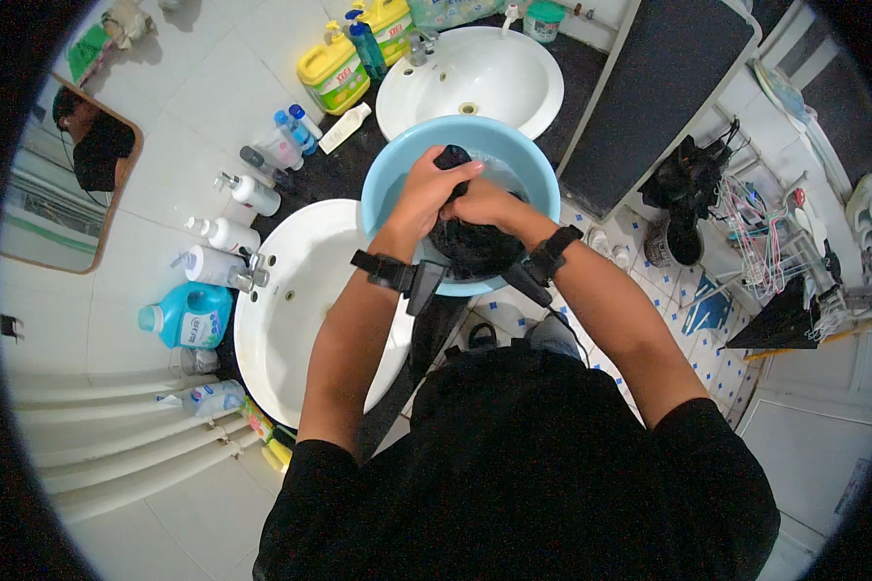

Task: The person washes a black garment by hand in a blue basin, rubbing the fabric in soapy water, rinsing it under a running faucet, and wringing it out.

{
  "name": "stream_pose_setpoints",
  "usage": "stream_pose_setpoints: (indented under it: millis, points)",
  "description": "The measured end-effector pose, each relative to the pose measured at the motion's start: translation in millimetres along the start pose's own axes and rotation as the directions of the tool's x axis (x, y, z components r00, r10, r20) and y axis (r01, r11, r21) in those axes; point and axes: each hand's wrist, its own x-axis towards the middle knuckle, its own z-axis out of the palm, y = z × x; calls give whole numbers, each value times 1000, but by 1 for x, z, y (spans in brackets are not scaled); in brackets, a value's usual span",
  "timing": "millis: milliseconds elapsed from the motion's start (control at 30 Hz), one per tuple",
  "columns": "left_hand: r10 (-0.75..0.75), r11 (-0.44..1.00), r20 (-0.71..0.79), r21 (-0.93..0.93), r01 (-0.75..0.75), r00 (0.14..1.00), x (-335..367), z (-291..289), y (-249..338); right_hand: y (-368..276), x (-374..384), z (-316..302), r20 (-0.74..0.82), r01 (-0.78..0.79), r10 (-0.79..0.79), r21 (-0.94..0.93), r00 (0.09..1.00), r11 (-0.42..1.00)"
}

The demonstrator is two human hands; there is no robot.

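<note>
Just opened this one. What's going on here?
A person is handling a dark cloth over a light blue basin. The left hand and right hand are close together, both gripping it. Some cloth bunches up above the left hand; the rest hangs or lies in the basin, which seems to hold water. Two white sinks are beside it.

The basin (378, 189) looks smooth plastic, the black bundle (477, 250) cloth.

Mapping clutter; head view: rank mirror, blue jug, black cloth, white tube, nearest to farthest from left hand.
1. Black cloth: touching left hand
2. White tube: left, outside basin
3. Blue jug: left, beside near sink
4. Mirror: far left, on wall
</note>
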Motion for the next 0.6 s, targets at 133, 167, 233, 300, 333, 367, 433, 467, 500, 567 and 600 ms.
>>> stream_pose_setpoints:
  millis: [133, 167, 233, 300, 333, 367, 433, 467, 500, 567, 600]
  points:
    - [6, 997, -84, 77, 1, 996, 11, -3, -13, -2, 0, 19, -67, 63, -88, -316, 994, 947]
    - [7, 988, -80, 153, 5, 997, 13, -8, -18, -6, -4, 23, -52, -7, -13, -369, 999, 929]
    - [6, 974, -76, 226, 12, 997, 15, -19, -26, -10, -15, 30, -107, -67, 28, -388, 994, 919]
    - [21, 752, 34, 658, -38, 999, 16, -30, -31, -12, -21, 32, -46, -58, 38, -557, 998, 829]
    - [22, 754, 32, 656, -38, 999, 17, -29, -25, -15, -21, 30, -13, -48, 49, -550, 999, 834]
    - [24, 714, -4, 700, -15, 1000, 15, -26, -14, -13, -19, 26, -12, -51, 53, -550, 999, 834]
    - [26, 675, -49, 738, 18, 998, 14, -25, 6, -8, -11, 12, -73, 60, -121, -557, 990, 828]
    - [-84, 667, -123, 730, 147, 989, 18, -30, 15, -15, -12, 2, -143, 48, -164, -590, 976, 806]
    - [-193, 645, -194, 713, 273, 962, 22, -34, 23, -10, -7, -8, -166, 28, -151, -578, 974, 816]
    - [-295, 601, -228, 711, 366, 928, 23, -44, 14, -3, -3, -19, -135, -96, 7, -664, 991, 741]
    - [-139, 421, -124, 891, 172, 982, 25, -55, -12, 1, -6, -16, -126, -86, 2, -667, 992, 740]
